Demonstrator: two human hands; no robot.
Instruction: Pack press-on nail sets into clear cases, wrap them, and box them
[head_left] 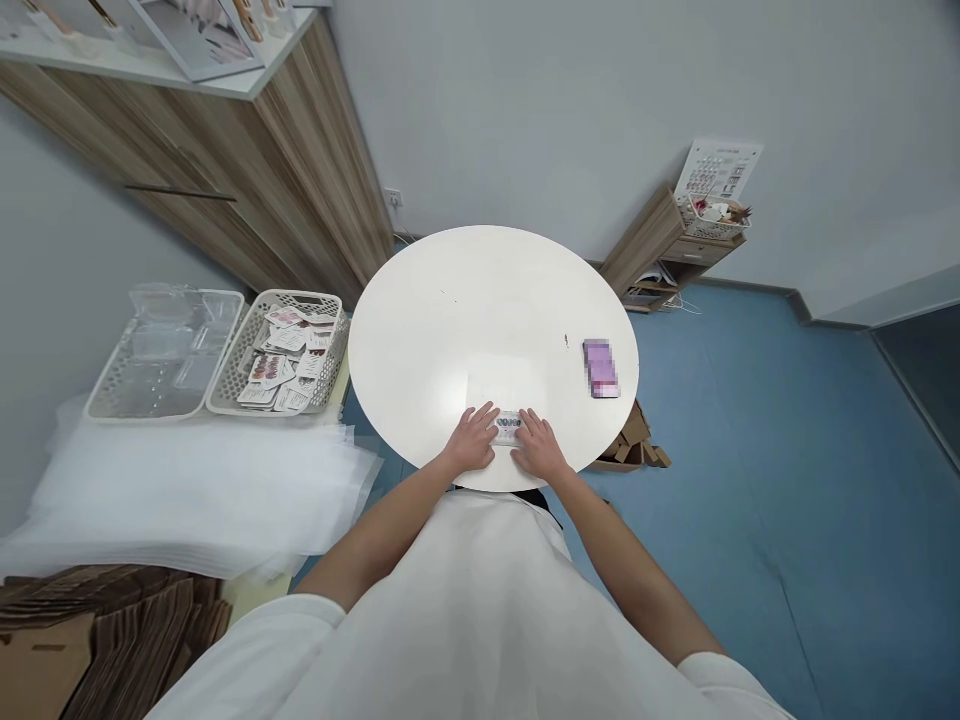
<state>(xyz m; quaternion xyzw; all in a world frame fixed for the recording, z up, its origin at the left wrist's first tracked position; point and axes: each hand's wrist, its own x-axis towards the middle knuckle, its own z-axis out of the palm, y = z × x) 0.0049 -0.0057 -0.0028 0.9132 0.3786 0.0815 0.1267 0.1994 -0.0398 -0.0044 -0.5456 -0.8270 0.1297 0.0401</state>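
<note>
A small flat, clear-looking pack (508, 424) with a row of dark nail-shaped pieces lies at the near edge of the round white table (442, 320). My left hand (472, 440) grips its left end, fingers along the upper side and thumb lower down. At the right end, my right hand (538, 446) has its fingers and thumb around the pack in the same way. A faint pale sheet or bag (506, 388) shows on the tabletop just beyond it. My fingertips partly cover the pack's ends.
A purple phone-like item (601, 368), blurred out, lies on the table's right side. Left stand a basket (337, 345) of printed cards and a basket (97, 408) of clear plastic cases, beside white sheets (187, 490). Cardboard pieces (634, 430) sit on the floor right.
</note>
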